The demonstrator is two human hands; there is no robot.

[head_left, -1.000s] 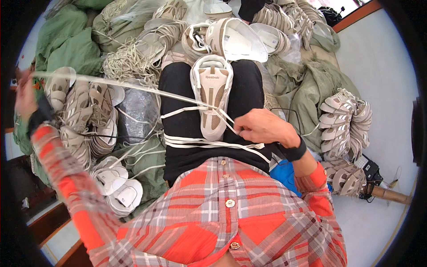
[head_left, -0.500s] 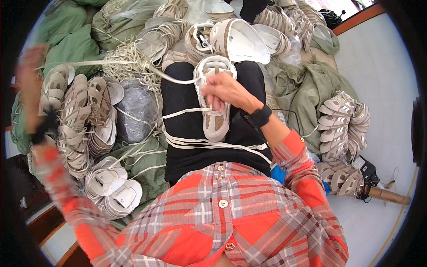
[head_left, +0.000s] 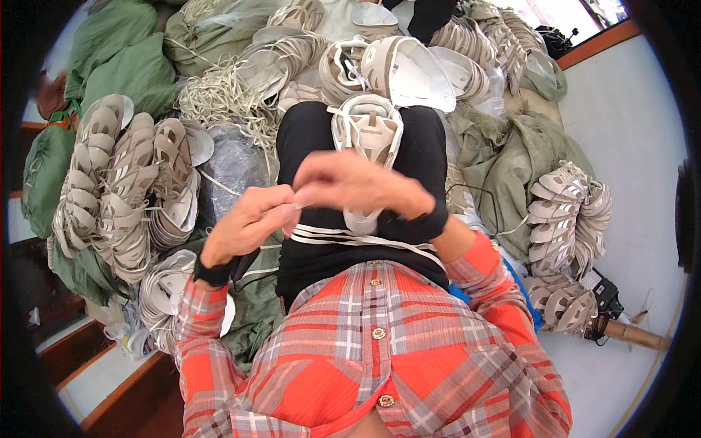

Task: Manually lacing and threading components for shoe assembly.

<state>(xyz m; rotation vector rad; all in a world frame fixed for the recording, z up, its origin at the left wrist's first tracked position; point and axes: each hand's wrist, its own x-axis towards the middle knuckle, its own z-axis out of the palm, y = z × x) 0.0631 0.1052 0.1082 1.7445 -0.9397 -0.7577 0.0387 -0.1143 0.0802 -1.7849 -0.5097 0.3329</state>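
Note:
A beige and white sneaker (head_left: 371, 136) lies on my lap between my black-trousered thighs, its tongue showing and its toe towards me. My right hand (head_left: 358, 184), blurred by motion, crosses over the shoe and covers its middle. Its fingertips meet those of my left hand (head_left: 252, 219), which is closed in a pinch left of the shoe. A sliver of pale shoelace seems to show between the fingertips; most of it is hidden. Several loose white laces (head_left: 358, 239) lie across my lap below the toe.
Stacks of beige shoe uppers (head_left: 120, 193) stand at left, with more uppers (head_left: 558, 215) at right. A heap of laces (head_left: 219, 98) lies far left, near green sacks (head_left: 128, 69). Another sneaker (head_left: 343, 66) and a white-lined shoe piece (head_left: 412, 73) sit beyond my knees.
My left hand has come in from the far left, where a lace was stretched out, to meet my right hand. My right hand has moved down off the shoe's lacing area.

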